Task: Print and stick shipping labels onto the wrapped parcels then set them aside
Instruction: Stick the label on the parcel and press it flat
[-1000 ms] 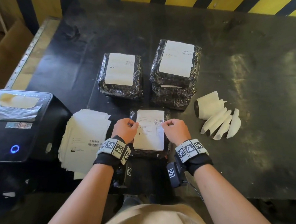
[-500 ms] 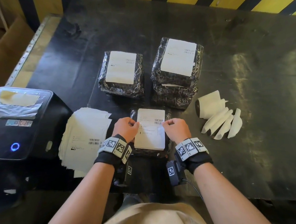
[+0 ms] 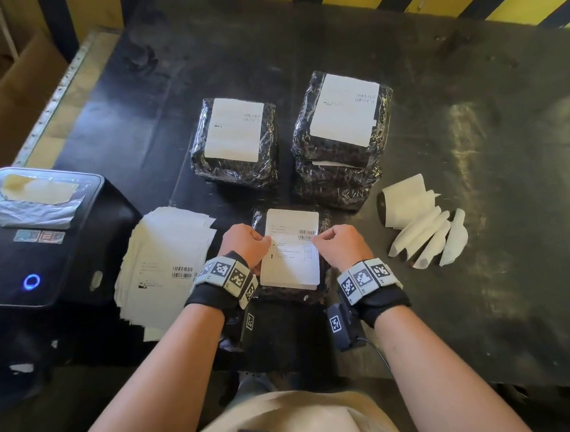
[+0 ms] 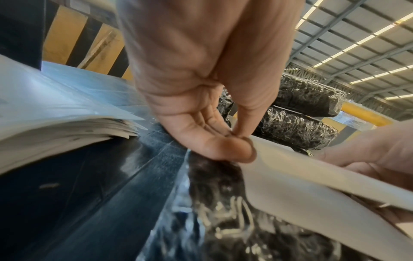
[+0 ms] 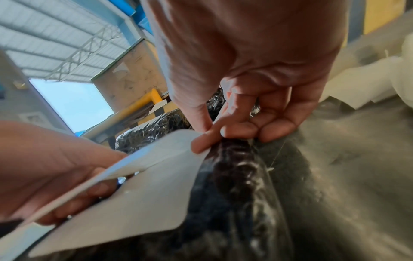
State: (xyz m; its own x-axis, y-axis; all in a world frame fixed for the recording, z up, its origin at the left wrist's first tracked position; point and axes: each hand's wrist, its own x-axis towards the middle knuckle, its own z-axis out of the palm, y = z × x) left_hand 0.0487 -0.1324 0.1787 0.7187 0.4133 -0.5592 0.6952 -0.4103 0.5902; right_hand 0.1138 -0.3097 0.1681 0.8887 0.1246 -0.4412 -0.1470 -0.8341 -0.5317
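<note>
Two hands meet over a black-wrapped parcel (image 3: 294, 292) at the near edge of the dark desk (image 3: 478, 202) in the head view. The left hand (image 3: 246, 243) and right hand (image 3: 341, 245) each pinch a side edge of a white shipping label (image 3: 291, 252) lying across the parcel's top. Beyond it sit a single labelled parcel (image 3: 234, 141) and a labelled stack of parcels (image 3: 339, 137). A label printer (image 3: 42, 232) stands at the left, a pile of sheets (image 3: 165, 261) beside it, and curled backing strips (image 3: 422, 223) lie to the right.

From the left wrist, the left hand's fingers (image 4: 223, 148) and thumb close on the label's edge, which lifts clear of the wrap there.

From the right wrist, the right hand's fingers (image 5: 212, 139) grip the opposite edge; the sheet bows upward above the parcel.

The step in hand appears to be placing the label. Next, it likely needs lowering squarely, pressing flat from the middle outward, then moving the parcel aside.
</note>
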